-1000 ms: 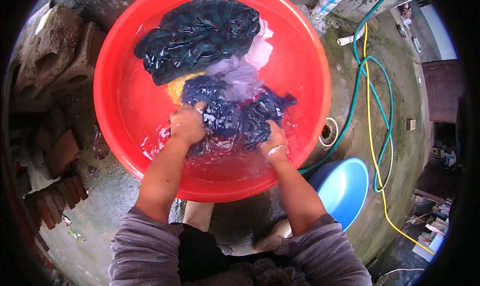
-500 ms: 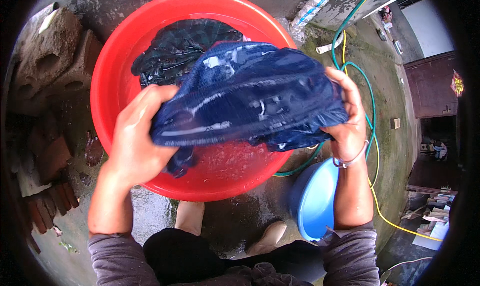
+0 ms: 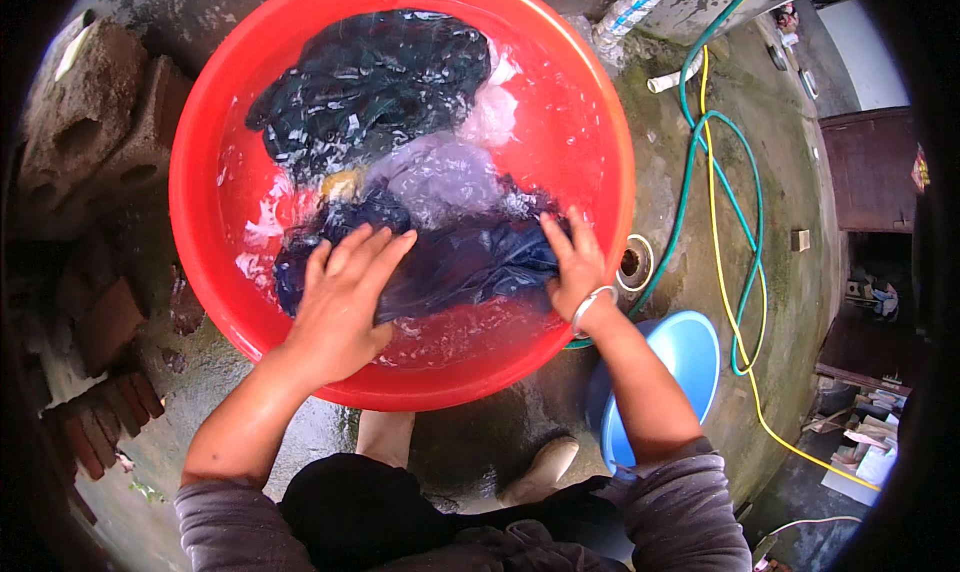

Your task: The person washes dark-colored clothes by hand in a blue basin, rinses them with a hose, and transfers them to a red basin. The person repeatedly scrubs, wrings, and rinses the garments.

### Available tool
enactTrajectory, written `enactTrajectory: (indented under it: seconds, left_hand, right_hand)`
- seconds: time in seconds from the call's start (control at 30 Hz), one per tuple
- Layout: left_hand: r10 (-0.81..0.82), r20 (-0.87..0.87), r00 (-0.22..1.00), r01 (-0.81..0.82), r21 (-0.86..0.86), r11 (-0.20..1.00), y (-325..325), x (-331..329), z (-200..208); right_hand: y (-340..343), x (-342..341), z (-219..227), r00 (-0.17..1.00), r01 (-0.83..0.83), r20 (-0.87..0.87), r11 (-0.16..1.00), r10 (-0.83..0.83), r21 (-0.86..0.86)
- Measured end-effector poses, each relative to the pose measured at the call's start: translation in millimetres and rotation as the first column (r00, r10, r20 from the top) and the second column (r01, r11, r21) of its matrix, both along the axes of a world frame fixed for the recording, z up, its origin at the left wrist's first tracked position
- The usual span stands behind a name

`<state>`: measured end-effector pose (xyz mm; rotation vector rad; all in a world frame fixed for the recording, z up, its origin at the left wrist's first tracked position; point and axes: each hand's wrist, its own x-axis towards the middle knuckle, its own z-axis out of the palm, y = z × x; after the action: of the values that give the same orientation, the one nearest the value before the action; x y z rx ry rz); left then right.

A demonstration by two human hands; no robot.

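A big red basin holds water and wet clothes. The dark blue garment lies in the water along the near side. My left hand rests over its left part, fingers stretched out and apart. At its right end is my right hand, a silver bangle on the wrist, fingers extended and touching the cloth; its thumb is mostly hidden. Beyond it float a pale lilac cloth, a small yellow piece and a dark checked garment.
Under my right forearm stands a blue basin. Green hose and yellow hose loop over the wet floor at right. A drain opening sits beside the red basin. Concrete blocks and bricks lie at left.
Both hands have lowered the dark blue garment from above the basin into the water. Their grip has loosened, and the pale lilac cloth and yellow piece now show.
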<state>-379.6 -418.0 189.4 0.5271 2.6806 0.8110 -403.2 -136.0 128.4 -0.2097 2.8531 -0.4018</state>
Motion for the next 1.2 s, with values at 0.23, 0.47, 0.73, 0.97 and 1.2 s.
enactTrajectory:
  seconds: [0.23,0.47,0.73,0.97,1.2]
  left_hand:
    - [-0.115,0.049,0.992,0.125,-0.353,0.927,19.8,0.4,-105.8]
    - [-0.279,0.163,0.946,0.319,-0.618,0.719,40.5,-28.7,-162.4]
    - [0.24,0.262,0.935,-0.183,-0.223,0.958,37.3,-49.5,-100.7]
    - [0.074,0.045,0.996,-0.087,0.478,0.874,19.8,-31.0,35.2]
    - [-0.047,-0.273,0.961,0.17,0.448,0.877,-11.4,-27.7,99.9]
  right_hand:
    - [-37.9,-3.3,-36.8,0.929,0.026,0.355,0.978,-0.1,0.209]
    - [-38.1,-2.0,-74.1,0.892,-0.152,0.451,0.906,-0.046,0.394]
    - [-21.9,8.9,-79.9,0.928,0.043,0.369,0.977,0.039,-0.21]
    - [-80.9,-8.6,-2.9,0.994,-0.103,-0.08,0.903,0.077,-0.417]
    - [-52.5,-8.9,70.5,0.972,0.229,0.222,0.47,-0.07,-0.852]
